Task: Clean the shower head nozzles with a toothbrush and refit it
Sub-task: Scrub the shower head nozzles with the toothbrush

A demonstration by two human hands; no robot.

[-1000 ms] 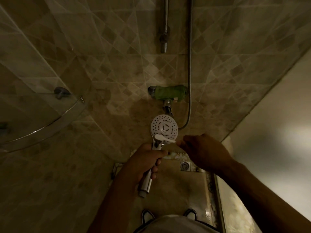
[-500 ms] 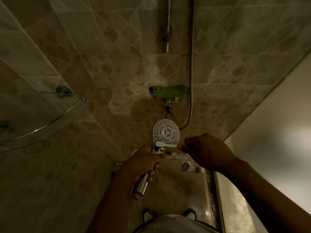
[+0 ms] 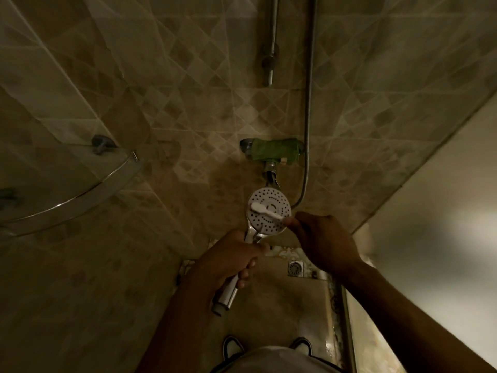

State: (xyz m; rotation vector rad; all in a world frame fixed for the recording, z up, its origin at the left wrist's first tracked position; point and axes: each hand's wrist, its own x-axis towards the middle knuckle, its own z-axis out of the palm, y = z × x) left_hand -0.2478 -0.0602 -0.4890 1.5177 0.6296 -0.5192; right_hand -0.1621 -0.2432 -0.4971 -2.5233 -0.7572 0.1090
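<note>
The left hand (image 3: 228, 261) has its grip clamped round the chrome handle of the round white shower head with a dotted nozzle face (image 3: 269, 211), fingers curled under it. The nozzle face tilts up toward the camera just above that grip, and the handle's open threaded end sticks out below the fist. The right hand (image 3: 324, 242) pinches the handle of the white plastic toothbrush (image 3: 265, 209) at the right rim of the face. The brush lies across the face, its head near the left rim.

Above the grips, close behind the shower head's top edge, stand the chrome wall mixer wrapped in green material (image 3: 273, 152) and its spout. The grey metal hose (image 3: 308, 109) hangs just right of the head. A curved glass corner shelf with a chrome rail (image 3: 72, 195) sits well apart to the left. Open room lies below the hands, over the tiled floor with a square metal drain (image 3: 295, 268).

Compared with half a second ago, the toothbrush has moved up from the lower rim to the middle of the face.
</note>
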